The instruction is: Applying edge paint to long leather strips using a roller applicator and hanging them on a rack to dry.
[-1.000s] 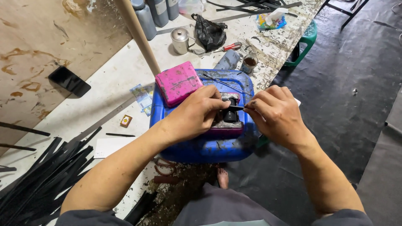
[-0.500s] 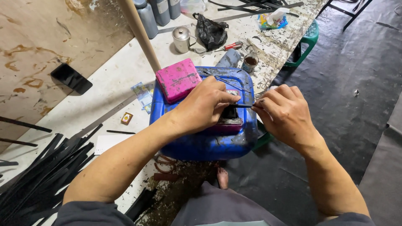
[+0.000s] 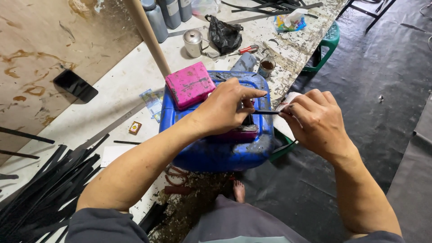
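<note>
My left hand point(image 3: 226, 109) rests on top of a blue plastic jerrycan point(image 3: 211, 153), fingers closed over a small dark object that sits on a pink block; most of that object is hidden by the hand. My right hand point(image 3: 315, 119) pinches the end of a thin black strip point(image 3: 266, 112) that runs level from my left fingertips to my right fingers. A second pink block point(image 3: 189, 84) lies on the can's far left corner.
A white paint-stained bench point(image 3: 121, 81) carries a metal cup point(image 3: 193, 42), black bag point(image 3: 223, 35), red-handled screwdriver point(image 3: 243, 50), glass of brown liquid point(image 3: 267, 67) and grey bottles point(image 3: 157, 18). Black strips point(image 3: 45, 189) pile at left. A wooden pole point(image 3: 148, 36) leans by. Black sheeting point(image 3: 382, 90) covers the floor.
My right hand has drawn away to the right, pulling more of the black strip out from under my left fingers. The left hand stays on the can.
</note>
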